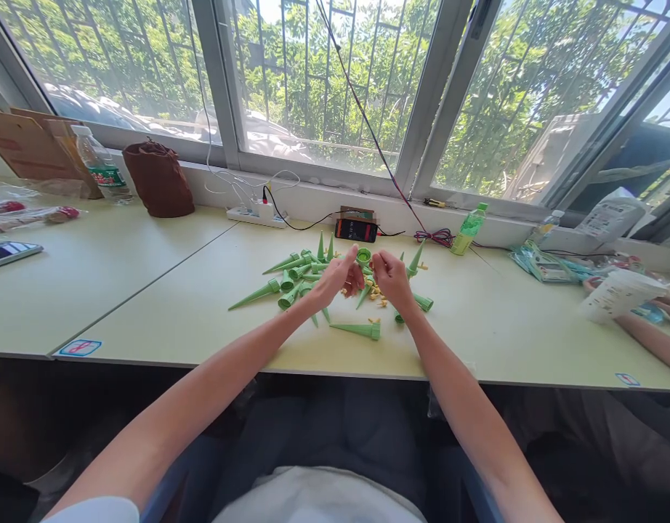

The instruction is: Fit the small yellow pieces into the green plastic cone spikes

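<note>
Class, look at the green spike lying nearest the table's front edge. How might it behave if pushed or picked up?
The green spike is probably stiff: its long taper lies straight. It looks like moulded plastic, so likely light for its size. Pushed sideways, it may swing in an arc, being wide at one end and pointed at the other.

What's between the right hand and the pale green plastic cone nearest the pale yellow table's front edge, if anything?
Small yellow plastic pieces lie scattered between the right hand and the cone, one right by its wide end. They look low enough to pass over.
</note>
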The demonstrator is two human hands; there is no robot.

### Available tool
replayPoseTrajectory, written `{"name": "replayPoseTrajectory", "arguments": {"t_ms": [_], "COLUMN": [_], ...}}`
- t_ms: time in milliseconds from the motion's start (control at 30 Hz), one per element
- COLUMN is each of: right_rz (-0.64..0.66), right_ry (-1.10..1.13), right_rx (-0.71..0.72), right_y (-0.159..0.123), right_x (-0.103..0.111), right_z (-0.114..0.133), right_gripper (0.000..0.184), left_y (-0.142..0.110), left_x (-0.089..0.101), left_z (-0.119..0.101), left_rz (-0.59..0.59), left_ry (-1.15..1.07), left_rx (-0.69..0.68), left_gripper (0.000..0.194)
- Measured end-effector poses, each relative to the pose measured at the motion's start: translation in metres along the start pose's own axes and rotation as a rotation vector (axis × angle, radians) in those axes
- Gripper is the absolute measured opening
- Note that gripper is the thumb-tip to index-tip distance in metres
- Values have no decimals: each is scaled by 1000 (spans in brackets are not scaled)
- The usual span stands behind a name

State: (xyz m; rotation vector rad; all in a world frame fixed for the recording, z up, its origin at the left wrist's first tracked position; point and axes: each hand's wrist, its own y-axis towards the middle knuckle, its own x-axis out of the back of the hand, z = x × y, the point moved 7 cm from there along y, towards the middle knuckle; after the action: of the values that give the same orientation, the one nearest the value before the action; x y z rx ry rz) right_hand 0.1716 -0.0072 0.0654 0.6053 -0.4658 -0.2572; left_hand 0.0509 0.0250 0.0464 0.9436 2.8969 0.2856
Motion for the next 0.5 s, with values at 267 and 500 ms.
{"name": "replayPoseTrajectory", "arguments": {"t_ms": [267,500], "right_rz": [12,8], "right_ry": [-5,-29], "right_rx": [14,-5], "right_y": [0,1], "right_x": [0,2], "right_z": [-1,-4], "right_gripper": [43,44], "left_y": [0,0], "left_x": [-2,-2], "left_z": [2,-2], "left_rz": [92,115], "left_ry": [-51,-24], "left_rx": [64,-9], "left_gripper": [68,56]}}
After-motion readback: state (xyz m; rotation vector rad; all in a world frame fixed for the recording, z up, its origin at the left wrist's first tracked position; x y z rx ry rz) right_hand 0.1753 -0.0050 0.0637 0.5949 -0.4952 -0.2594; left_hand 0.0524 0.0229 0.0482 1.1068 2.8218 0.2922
